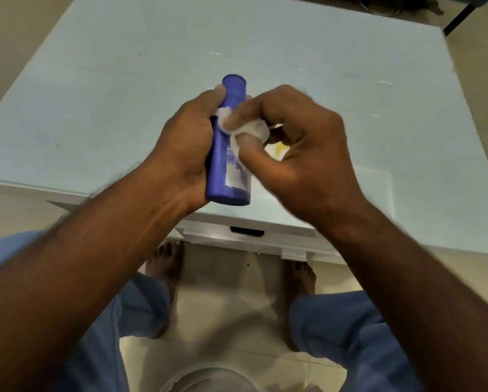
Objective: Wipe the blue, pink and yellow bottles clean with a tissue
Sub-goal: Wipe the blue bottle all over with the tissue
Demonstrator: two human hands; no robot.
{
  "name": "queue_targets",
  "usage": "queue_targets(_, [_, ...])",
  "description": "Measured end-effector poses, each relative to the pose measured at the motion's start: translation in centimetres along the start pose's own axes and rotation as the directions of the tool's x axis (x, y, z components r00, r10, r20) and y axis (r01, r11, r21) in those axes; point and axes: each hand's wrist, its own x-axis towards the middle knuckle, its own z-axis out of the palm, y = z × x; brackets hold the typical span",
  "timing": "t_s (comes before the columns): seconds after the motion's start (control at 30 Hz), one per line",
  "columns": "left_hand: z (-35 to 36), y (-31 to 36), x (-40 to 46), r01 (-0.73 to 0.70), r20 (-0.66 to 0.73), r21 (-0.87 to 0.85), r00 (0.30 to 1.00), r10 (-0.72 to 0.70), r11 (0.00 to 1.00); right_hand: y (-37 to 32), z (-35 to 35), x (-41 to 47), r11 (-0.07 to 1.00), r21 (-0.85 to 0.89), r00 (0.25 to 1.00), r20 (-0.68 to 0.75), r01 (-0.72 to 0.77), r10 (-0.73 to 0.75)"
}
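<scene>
Blue bottle (229,154) held above the near edge of the pale, smooth table (293,52)

The left hand (180,154) wraps round the glossy cylindrical bottle, cap pointing away, white printed label on its lower side; the right hand (299,148) pinches a crumpled white tissue (248,130) against the bottle's side, just above the label; something yellow (279,149) shows behind the right hand, too hidden to identify

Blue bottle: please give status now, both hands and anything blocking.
Left hand grips blue bottle. Right hand pinches tissue against its side. Yellow item behind right hand, mostly hidden. Nothing blocking.
</scene>
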Motion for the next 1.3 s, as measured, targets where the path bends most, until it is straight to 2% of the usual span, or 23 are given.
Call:
queue_targets(0.1, [0.6,-0.6,-0.3,-0.058,-0.042,0.091,0.997,0.062,0.994,1.0,-0.7,0.4,0.989,-0.011,0.984,-0.11,-0.145,0.143])
queue_targets(0.17, [0.6,-0.5,-0.1,-0.06,-0.048,0.048,0.997,0.062,0.997,0.8,-0.5,0.2,0.992,-0.014,0.99,-0.071,-0.124,0.123])
queue_targets(0.23, [0.4,0.0,0.1,-0.022,-0.022,-0.06,1.0,0.021,0.998,0.0,-0.1,-0.3,0.999,-0.001,0.999,0.013,-0.043,0.043])
queue_targets(0.3, [0.2,0.3,0.2,-0.007,-0.023,-0.097,1.0,0.005,0.995,-0.5,0.2,-0.6,1.0,0.02,0.998,0.067,0.017,-0.019])
queue_targets(0.37, [0.4,0.3,-0.1,-0.023,-0.028,-0.052,0.999,0.022,0.998,-0.2,-0.1,-0.4,1.0,0.002,0.999,0.035,-0.018,0.018])
queue_targets(0.47, [1.0,-0.2,-0.7,-0.067,-0.034,0.034,0.997,0.069,0.997,0.9,-0.6,0.2,0.988,-0.037,0.988,-0.051,-0.151,0.149])
queue_targets(0.57, [1.3,-0.2,-0.9,-0.084,-0.04,0.073,0.995,0.087,0.994,0.9,-0.3,0.0,0.983,-0.041,0.983,-0.054,-0.179,0.176])
queue_targets(0.73, [1.3,0.2,-0.8,-0.09,-0.054,0.029,0.994,0.092,0.996,0.0,0.3,0.3,0.982,-0.066,0.983,-0.073,-0.174,0.17])
queue_targets(0.87, [1.1,0.2,-1.0,-0.089,-0.057,0.007,0.994,0.089,0.996,-1.5,0.5,1.1,0.962,-0.14,0.969,-0.122,-0.233,0.217])
queue_targets(1.0, [0.7,0.7,-1.3,-0.058,-0.057,-0.032,0.997,0.056,0.998,-3.2,1.2,2.1,0.94,-0.231,0.968,-0.065,-0.253,0.244])
queue_targets(1.17, [1.4,0.3,-1.8,-0.112,-0.043,0.009,0.993,0.112,0.994,-2.0,0.1,0.3,0.966,-0.099,0.965,-0.137,-0.237,0.223])
queue_targets(1.3, [2.1,-0.3,-1.7,-0.156,-0.03,0.072,0.987,0.158,0.985,-1.4,-1.7,-0.1,0.947,0.077,0.932,-0.172,-0.311,0.32])
